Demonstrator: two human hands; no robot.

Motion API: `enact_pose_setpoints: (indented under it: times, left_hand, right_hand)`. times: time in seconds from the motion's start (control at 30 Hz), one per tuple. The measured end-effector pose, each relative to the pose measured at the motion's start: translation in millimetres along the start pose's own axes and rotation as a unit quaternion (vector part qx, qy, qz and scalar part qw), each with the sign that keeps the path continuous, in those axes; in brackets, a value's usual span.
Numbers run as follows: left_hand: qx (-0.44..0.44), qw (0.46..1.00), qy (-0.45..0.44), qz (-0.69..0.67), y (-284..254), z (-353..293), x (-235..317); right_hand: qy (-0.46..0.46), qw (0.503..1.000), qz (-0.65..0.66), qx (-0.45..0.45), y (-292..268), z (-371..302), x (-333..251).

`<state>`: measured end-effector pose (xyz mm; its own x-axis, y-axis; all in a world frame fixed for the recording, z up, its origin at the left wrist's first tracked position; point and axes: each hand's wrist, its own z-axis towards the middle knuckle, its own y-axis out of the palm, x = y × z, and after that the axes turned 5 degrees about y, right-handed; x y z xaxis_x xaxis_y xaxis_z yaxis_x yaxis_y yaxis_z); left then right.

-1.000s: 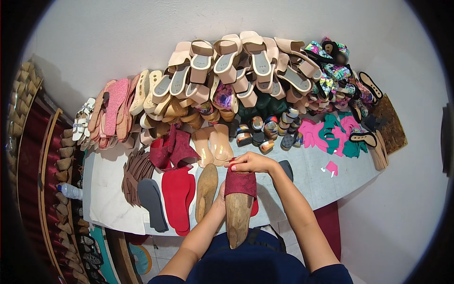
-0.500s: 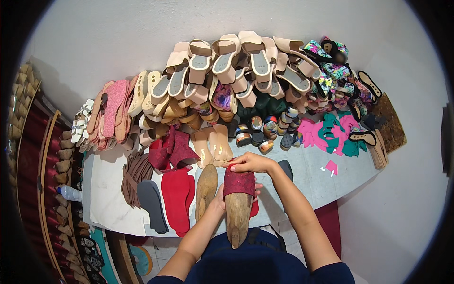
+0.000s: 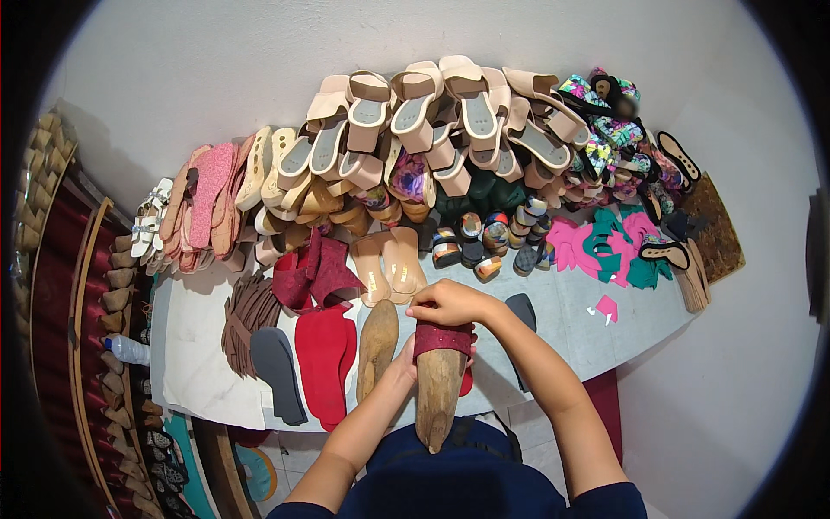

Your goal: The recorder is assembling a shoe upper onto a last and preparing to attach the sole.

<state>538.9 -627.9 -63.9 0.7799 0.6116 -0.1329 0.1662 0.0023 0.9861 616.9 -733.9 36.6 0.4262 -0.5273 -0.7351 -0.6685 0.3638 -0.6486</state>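
A worn wooden shoe last (image 3: 439, 389) points its narrow end toward my body. Around its far part runs a glittery dark red upper (image 3: 443, 340). My left hand (image 3: 404, 363) supports the last from beneath and the left, closed around it, with fingertips showing at its right side. Over the far edge of the upper lies my right hand (image 3: 450, 303), fingers curled together; what they pinch is hidden. A second wooden last (image 3: 377, 346) lies to the left, beside bright red soles (image 3: 322, 368) and a dark grey sole (image 3: 277, 372).
Beige insoles (image 3: 389, 264), dark red uppers (image 3: 316, 272) and brown strips (image 3: 251, 320) lie beyond my hands. Heeled beige sandals (image 3: 415, 108) are piled along the wall. Pink and green scraps (image 3: 609, 246) sit at right. Another grey sole (image 3: 521, 320) lies behind my right forearm.
My right hand has lifted and curled its fingers at the far end of the last. The last and upper have shifted slightly right, still in my left hand.
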Motion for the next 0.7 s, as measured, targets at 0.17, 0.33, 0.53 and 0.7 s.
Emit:
enact_pose_setpoints:
  times: [0.17,0.33,0.53,0.7]
  left_hand:
    - [-0.006,1.000,0.022,0.014,8,-1,-7]
    - [0.011,0.999,0.022,0.022,0,2,-10]
    - [0.044,0.999,0.027,0.001,-4,7,-10]
    - [0.040,0.997,0.059,0.005,-1,5,-12]
  right_hand:
    - [0.013,0.993,-0.107,0.037,6,1,4]
    - [0.021,0.987,-0.151,0.058,12,-1,9]
    - [-0.053,0.960,-0.266,0.061,11,7,4]
    - [-0.037,0.940,-0.338,-0.023,30,11,-19]
